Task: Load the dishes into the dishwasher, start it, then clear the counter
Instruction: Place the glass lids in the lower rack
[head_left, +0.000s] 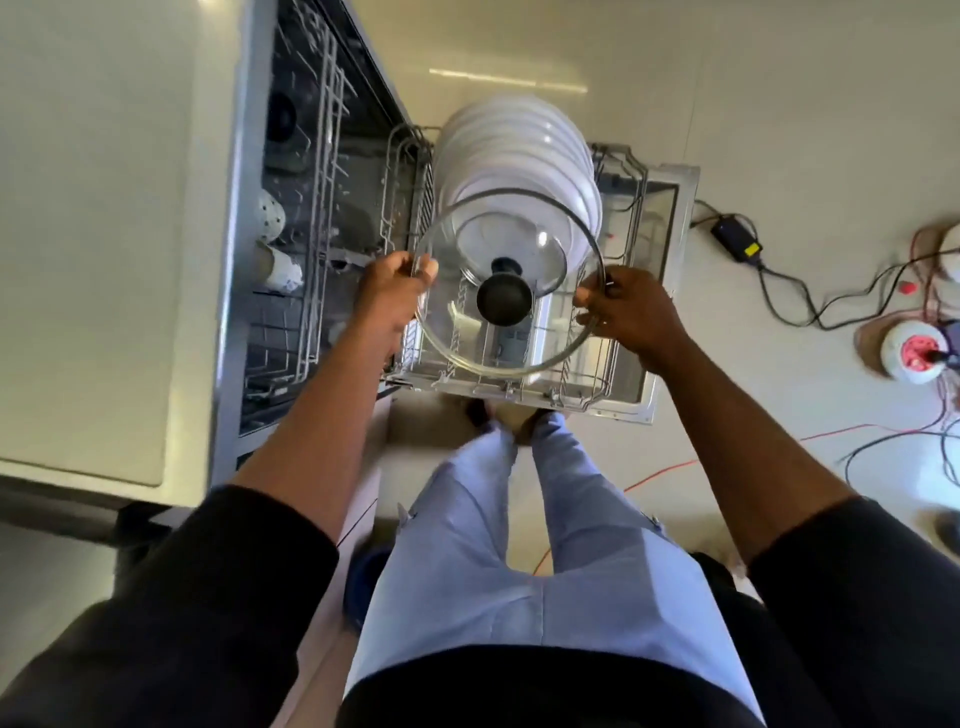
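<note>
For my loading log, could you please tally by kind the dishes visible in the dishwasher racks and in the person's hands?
Round white plates standing in a row in the pulled-out lower rack: about 8, edges overlap
Clear glass pot lid with black knob, held over that rack by left hand and right hand: 1
Pale spotted cups in the upper rack: 2
Total: about 11

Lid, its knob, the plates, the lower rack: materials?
Lid: clear glass, see-through, apparently a metal rim band. Knob: matte black, probably plastic. Plates: glossy white, likely ceramic. Lower rack: grey wire, probably coated.
</note>
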